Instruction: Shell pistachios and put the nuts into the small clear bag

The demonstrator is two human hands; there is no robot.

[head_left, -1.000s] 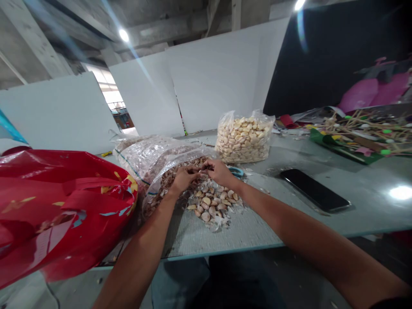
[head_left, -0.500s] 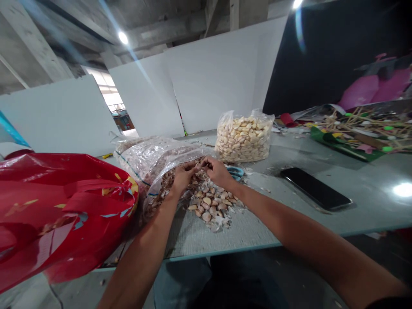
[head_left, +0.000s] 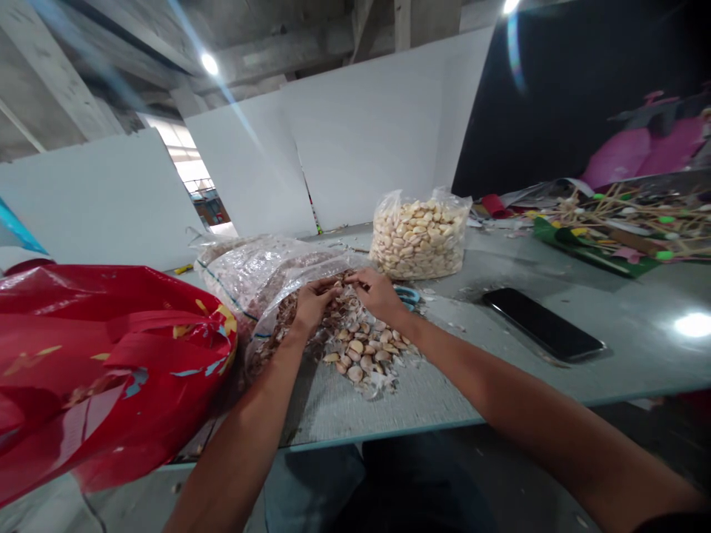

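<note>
- Left hand (head_left: 312, 302) is pinching a small piece (head_left: 337, 285) at its fingertips, too small to name; right hand (head_left: 378, 295) is curling its fingers just beside it, can't tell if it's gripping anything.
- Garlic cloves (head_left: 364, 352) are lying in a loose pile on the table (head_left: 455, 385), just below the hands, mixed with papery skins.
- Bag of skins (head_left: 278, 259) is lying on its side by the left hand, mouth opening toward the hands.
- Table is showing grey and scuffed; white panels (head_left: 378, 141) and a black panel (head_left: 527, 111) are standing behind, concrete ceiling (head_left: 300, 44) overhead.
- Cloves are pointing mixed ways, no single axis; pile is stretching from the hands toward the near edge.
- Table's near edge is running below the pile, bare strip between.
- Red bag (head_left: 122, 355) is bulging on the left, peeled-clove bag (head_left: 419, 240) is standing upright behind the right hand, blue handles (head_left: 409, 297) are poking out beside that hand.
- Phone (head_left: 543, 323) is lying right of the pile, well apart, slanting; bare tabletop is showing between.
</note>
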